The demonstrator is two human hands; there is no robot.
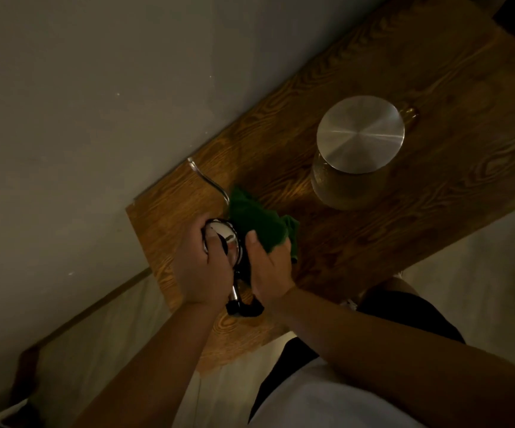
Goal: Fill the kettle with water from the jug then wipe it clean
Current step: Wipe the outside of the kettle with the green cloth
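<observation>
Kettle: we had the kettle [223, 239] at lower centre of the frame, standing near the corner of the wooden surface [435, 211], its polished lid just showing between our two hands.
Long axis: it ran from the thin spout [207, 177], pointing to the upper left, down to the black handle [244, 307] at the bottom, nearest our body.
Left hand: our left hand [202, 267] was clamped over the kettle's top and left side, thumb lying across the lid, steadying it.
Right hand: our right hand [270, 267] was closed on the green cloth [257, 222], which it pressed against the kettle's right flank, towards the spout base.
Relation that mattered: the cloth lay on the right of the body, so we judged the next stroke would travel along that axis, towards spout or handle.
Jug: the jug [353, 156], lidded in brushed metal, stood well apart at upper right.
Stage: we judged filling done and wiping under way.
</observation>
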